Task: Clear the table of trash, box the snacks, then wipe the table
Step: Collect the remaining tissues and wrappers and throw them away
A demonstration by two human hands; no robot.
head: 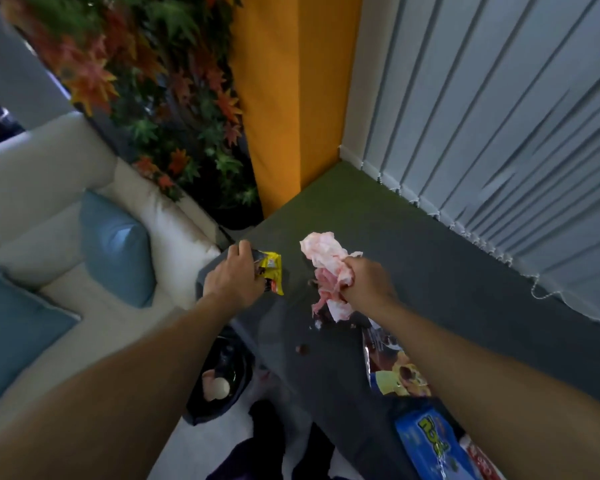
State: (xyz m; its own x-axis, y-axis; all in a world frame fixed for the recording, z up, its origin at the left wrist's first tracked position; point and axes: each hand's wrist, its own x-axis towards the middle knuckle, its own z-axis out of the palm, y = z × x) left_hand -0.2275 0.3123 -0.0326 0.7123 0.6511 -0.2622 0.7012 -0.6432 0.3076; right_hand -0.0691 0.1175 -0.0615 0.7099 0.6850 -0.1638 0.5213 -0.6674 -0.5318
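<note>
Overhead, table (pixel 430 271), left hand (pixel 234 278) gripping yellow wrapper (pixel 274 271), right hand (pixel 368 282) clutching tissue (pixel 321 252), blinds (pixel 499 98) at two o'clock, sofa (pixel 32 202) at nine.

Grey table (pixel 326 393) — on it lie a brown ball (pixel 302 348) (small, blurred), a yellow bag (pixel 400 374) and a blue bag (pixel 430 441).

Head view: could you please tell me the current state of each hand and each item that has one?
Left hand, gripping the yellow wrapper.
Yellow wrapper, crumpled, held at one end.
Right hand, clutching the pink-white paper.
Pink-white paper, crumpled, sticking out of the fist.
Black bin, open, pale crumpled trash inside.
Blue snack pack, lying flat on the table.
Brown crumb, loose on the table.
</note>
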